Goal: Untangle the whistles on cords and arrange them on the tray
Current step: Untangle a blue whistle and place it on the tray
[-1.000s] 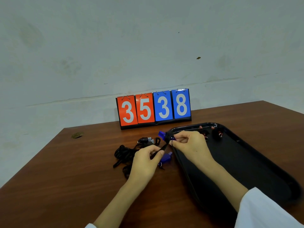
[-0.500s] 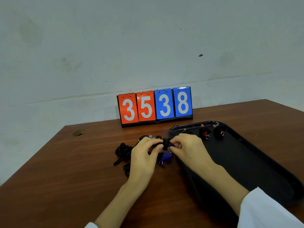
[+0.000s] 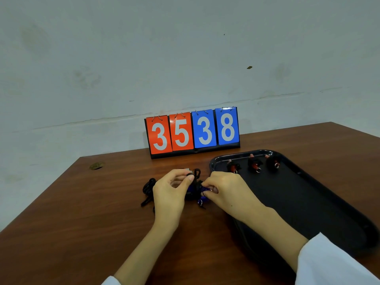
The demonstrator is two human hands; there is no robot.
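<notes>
Roughly at the middle of the table (image 3: 82, 223), the head view shows both hands meeting over a knot of black cords (image 3: 149, 187). The left hand (image 3: 172, 190) has its fingers curled, and its thumb and forefinger pinch a loop of the cords at the far side of the knot. The right hand (image 3: 228, 192) is also curled and pinches the blue whistle (image 3: 205, 189), which sits in the knot between the two hands, just left of the tray (image 3: 308, 202). Most of the loose cords lie in a heap on the table to the left of the left hand.

On the right, the black tray rests on the table, and three red whistles (image 3: 255, 164) stand in a row along its far end, each apart from the next. A white sleeve (image 3: 329, 262) covers the right forearm over the tray's near end. Far back, a scoreboard (image 3: 192, 132) reading 3538 stands at the table's edge against the wall (image 3: 185, 48).
</notes>
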